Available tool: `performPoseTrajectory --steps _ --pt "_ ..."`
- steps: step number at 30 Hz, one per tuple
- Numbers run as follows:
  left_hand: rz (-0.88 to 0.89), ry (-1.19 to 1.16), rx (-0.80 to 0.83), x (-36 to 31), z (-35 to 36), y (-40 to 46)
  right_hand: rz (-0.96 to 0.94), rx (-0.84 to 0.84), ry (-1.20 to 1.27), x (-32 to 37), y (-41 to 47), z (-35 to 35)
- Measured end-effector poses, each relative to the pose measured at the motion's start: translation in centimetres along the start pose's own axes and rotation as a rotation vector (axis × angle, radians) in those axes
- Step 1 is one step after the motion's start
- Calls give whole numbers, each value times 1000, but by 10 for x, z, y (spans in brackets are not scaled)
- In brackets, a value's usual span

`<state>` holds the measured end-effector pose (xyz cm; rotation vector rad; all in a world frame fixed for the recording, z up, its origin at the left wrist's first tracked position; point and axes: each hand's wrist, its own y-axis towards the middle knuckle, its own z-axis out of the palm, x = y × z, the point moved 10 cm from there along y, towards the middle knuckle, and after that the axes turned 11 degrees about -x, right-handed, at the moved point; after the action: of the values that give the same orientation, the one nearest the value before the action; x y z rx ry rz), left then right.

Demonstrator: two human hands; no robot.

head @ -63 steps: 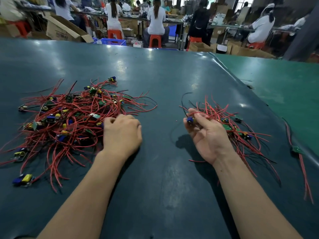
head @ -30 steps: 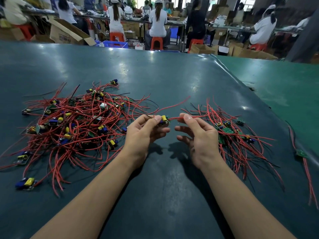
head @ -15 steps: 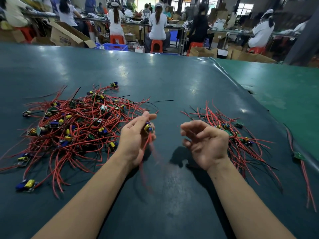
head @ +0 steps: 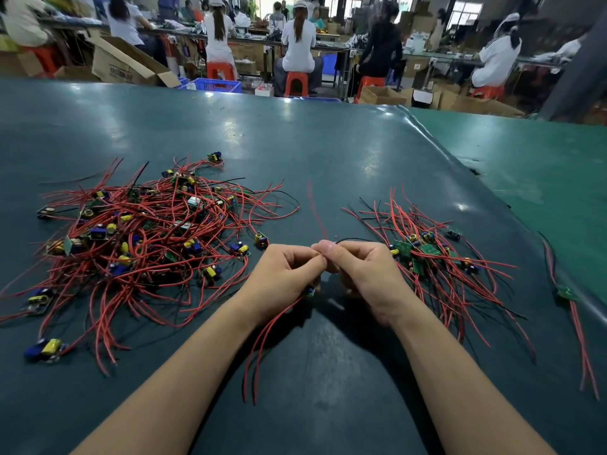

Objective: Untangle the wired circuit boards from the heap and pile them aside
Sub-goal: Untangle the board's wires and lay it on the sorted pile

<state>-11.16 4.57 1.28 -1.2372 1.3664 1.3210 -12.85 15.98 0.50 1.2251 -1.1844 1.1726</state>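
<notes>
In the head view, the left hand and the right hand have come together in the middle of the dark green table, their fingertips now touching, where half a second ago they were apart and the right hand held nothing. The left fingers are curled round one small circuit board, whose red wires hang down toward the person; the right thumb and forefinger are closed in a pinch on a wire of that board (a red end stands up above the hands, blurred). The board is already free of the big tangled heap on the left, so I judge that the hands are now straightening its wires. The sorted pile lies just beside the right hand, and the board should probably go there next.
</notes>
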Motion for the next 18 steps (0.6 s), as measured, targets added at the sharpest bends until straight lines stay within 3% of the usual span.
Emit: performPoseTrajectory --steps 4,13,18 --pt "46 50 15 0 1 0 -23 5 50 3 0 2" --pt "-80 -148 81 6 1 2 178 -77 318 -10 7 -2" --pt "-96 -196 155 8 5 1 372 85 506 -15 1 16"
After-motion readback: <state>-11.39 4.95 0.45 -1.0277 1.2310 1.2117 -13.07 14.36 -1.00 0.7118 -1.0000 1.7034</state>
